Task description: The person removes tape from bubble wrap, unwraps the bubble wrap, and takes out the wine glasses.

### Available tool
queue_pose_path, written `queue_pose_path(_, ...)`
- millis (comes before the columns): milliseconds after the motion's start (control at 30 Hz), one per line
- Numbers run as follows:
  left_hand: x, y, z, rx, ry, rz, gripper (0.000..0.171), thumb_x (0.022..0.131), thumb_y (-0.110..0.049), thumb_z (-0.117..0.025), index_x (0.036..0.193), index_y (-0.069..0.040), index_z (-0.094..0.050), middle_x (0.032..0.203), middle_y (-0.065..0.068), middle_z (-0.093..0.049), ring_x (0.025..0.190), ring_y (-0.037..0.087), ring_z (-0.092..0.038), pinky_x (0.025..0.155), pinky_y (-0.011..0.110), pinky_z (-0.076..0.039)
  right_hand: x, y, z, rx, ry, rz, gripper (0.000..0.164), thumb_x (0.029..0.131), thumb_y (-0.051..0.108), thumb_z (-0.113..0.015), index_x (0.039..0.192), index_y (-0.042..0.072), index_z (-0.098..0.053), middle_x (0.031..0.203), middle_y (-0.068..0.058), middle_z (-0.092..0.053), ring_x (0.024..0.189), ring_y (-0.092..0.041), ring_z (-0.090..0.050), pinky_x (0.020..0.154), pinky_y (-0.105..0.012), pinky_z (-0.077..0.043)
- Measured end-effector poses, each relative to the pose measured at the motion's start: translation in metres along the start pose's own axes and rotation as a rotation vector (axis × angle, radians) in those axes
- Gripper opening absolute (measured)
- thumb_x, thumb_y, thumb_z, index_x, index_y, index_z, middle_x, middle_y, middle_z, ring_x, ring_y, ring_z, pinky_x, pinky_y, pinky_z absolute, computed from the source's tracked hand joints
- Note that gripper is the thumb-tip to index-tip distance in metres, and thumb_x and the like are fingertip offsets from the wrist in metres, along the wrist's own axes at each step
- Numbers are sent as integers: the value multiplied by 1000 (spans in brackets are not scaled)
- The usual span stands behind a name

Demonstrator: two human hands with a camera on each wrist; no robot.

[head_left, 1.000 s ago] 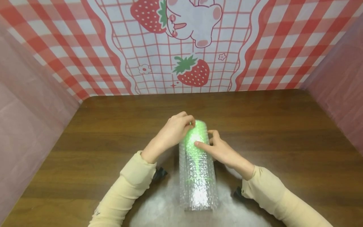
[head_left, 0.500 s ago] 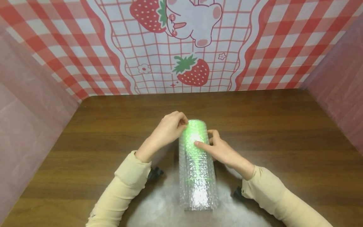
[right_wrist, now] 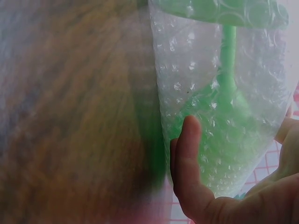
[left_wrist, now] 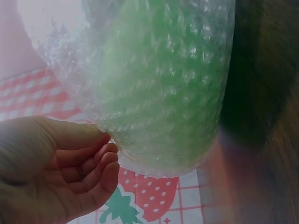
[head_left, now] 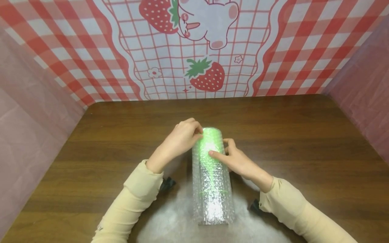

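Behind everything we see a strawberry-print cloth [head_left: 164, 54]; in front of it, the wood-grain surface [head_left: 288, 135]. On the surface, between the hands, lies a sheath of bubble wrap [head_left: 212, 206], long axis running away from the wearer. Through it we make out a green stemmed goblet [right_wrist: 227, 88], bowl at the far end, foot nearer; we judge this puts the bowl within easy reach of both hands. The right hand [head_left: 237, 160] holds the wrapped bowl, thumb across the top, fingers curled at the right side; we read this as steadying against rolling. The left hand [head_left: 182, 136] pinches the wrap's far left edge, fingers narrow, probably because thin film suits a fingertip hold. Whether that edge is sealed, we cannot tell.
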State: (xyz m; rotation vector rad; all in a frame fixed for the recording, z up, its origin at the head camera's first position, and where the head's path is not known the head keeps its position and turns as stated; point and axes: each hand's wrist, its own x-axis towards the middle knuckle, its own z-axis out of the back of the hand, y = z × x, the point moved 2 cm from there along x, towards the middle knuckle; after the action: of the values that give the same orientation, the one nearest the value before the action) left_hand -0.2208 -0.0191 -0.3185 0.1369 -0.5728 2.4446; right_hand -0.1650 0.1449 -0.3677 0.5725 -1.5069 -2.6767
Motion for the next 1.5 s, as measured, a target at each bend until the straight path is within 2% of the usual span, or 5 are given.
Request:
queue_pose_path(567,2,-1,-1,32,83,-21,4,80,-12,-55,79,-9,-58,77,-2,-49,68,9,-47,61,22,-41,0,0,-1,-28,-6,-10,88,72,59,-51,130,6,-12,105,-13,-50,76,-20,-53,62,-29,-46)
queue_pose_path(800,11,-2,-1,32,90,13,15,79,-23,-53,69,-12,-51,64,-3,-48,53,8,-43,48,19,-37,0,-1,-2,-55,-25,-3,89,70,61,-51,129,6,-13,106,-12,-51,78,-19,-54,63,-29,-46)
queue_pose_path(1067,24,-1,2,-7,212,116,40,72,-32,-58,47,-13,-32,44,-5,-21,41,6,-15,38,18,-19,1,1,-2,-77,-36,20,87,71,61,-50,129,6,-14,105,-12,-52,81,-19,-55,65,-30,-45)
queue_pose_path(1267,27,-3,2,-8,228,180,39,66,-28,-56,43,-14,-28,42,-6,-17,41,6,-11,37,19,-17,0,3,-2,-93,-39,32,86,71,62,-49,128,7,-15,104,-12,-52,84,-20,-54,69,-32,-45)
queue_pose_path(1500,25,-4,0,-20,225,178,35,67,-18,-54,44,-13,-28,41,-6,-18,39,6,-12,35,18,-16,0,4,-2,-82,-41,44,83,72,61,-49,126,6,-17,100,-12,-52,82,-19,-54,68,-31,-44)
